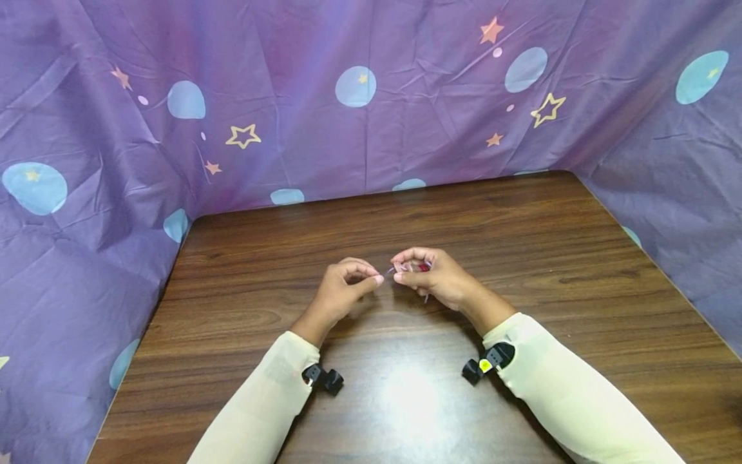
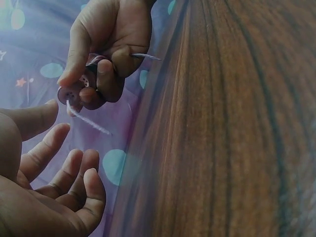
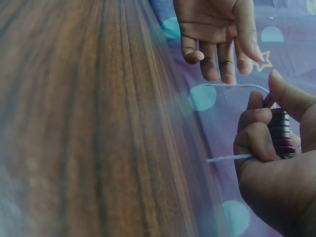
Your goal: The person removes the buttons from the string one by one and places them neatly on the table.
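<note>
My right hand (image 1: 446, 280) grips a stack of dark round buttons (image 3: 280, 132) strung on a pale lilac yarn. In the left wrist view its thumb and fingers pinch the front button (image 2: 69, 95), whose small holes show. One end of the yarn (image 2: 90, 121) sticks out through this button and hangs free. The other tail (image 3: 228, 158) comes out between the curled fingers at the far end of the stack. Facing the front button, my left hand (image 1: 341, 289) has thumb and index finger apart, holding nothing, with its fingertips close to the free yarn end.
Both hands are above a brown wood-grain table (image 1: 243, 335). A purple cloth (image 1: 313, 129) with stars and blue spots hangs behind the table and along its sides. Black wrist cameras sit on both pale sleeves (image 1: 556, 380). Light glares off the table's near middle.
</note>
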{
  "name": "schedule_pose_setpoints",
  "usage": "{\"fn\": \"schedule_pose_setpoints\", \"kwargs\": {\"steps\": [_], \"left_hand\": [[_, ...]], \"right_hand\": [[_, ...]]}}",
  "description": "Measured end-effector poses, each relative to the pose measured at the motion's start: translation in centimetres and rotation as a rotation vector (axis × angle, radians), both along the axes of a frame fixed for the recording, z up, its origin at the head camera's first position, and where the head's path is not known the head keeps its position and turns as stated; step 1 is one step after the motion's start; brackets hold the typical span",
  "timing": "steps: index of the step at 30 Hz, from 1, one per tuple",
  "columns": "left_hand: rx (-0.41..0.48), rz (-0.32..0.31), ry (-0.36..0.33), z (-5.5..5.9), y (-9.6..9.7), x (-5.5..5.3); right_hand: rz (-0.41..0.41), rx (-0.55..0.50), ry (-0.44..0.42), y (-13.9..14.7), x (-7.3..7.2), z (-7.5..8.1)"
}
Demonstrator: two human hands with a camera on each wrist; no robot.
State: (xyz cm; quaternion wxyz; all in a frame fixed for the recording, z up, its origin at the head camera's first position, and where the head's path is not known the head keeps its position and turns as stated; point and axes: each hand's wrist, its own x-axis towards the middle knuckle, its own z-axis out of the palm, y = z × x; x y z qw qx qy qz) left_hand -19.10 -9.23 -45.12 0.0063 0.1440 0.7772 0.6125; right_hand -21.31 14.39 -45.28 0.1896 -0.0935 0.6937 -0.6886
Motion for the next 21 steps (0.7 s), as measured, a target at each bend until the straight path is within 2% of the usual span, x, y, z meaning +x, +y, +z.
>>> {"fn": "schedule_pose_setpoints", "kwargs": {"steps": [7, 15, 21], "left_hand": [[0.009, -0.005, -0.001, -0.1, -0.03, 0.01], [0.016, -0.008, -0.081, 0.04, -0.05, -0.01], [0.038, -0.011, -0.113, -0.04, -0.11, -0.07]], "right_hand": [[-0.014, 0.02, 0.022, -0.09, -0.04, 0.01], [-0.032, -0.003, 0.029, -0.04, -0.01, 0.04], [-0.039, -0.009, 0.025, -0.12, 0.06, 0.15]]}}
